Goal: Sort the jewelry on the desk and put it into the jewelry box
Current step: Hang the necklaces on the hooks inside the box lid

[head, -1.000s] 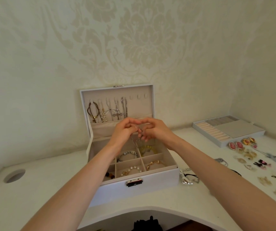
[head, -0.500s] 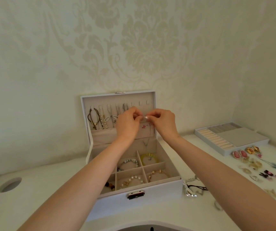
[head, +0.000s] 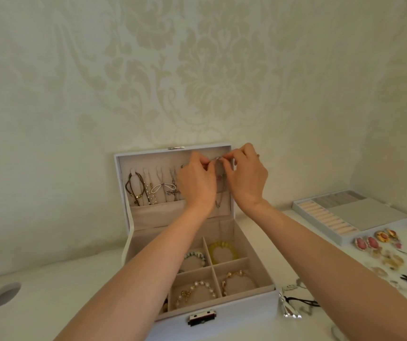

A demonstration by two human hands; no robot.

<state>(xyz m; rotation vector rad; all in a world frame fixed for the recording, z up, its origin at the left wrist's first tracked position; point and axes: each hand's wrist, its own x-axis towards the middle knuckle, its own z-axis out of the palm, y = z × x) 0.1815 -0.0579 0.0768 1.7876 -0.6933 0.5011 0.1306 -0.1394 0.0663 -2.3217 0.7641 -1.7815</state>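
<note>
The white jewelry box [head: 246,308] stands open on the desk, its lid [head: 153,158] upright. Several necklaces [head: 159,188] hang from hooks inside the lid. Bracelets [head: 195,291] lie in the lower compartments. My left hand [head: 196,182] and my right hand [head: 245,177] are raised side by side at the lid's upper right. Together they pinch a thin necklace chain [head: 218,204] at the hook row; it dangles between them with a small pink pendant. Loose earrings and brooches [head: 379,244] lie on the desk at the right.
A white ring tray [head: 345,217] sits at the back right against the wall. A silver piece with a black cord [head: 293,303] lies just right of the box. A round cable hole [head: 0,295] opens in the desk at far left.
Both hands have risen from over the box's compartments to the lid's top right, carrying the chain up to the hook row. The camera has tilted slightly.
</note>
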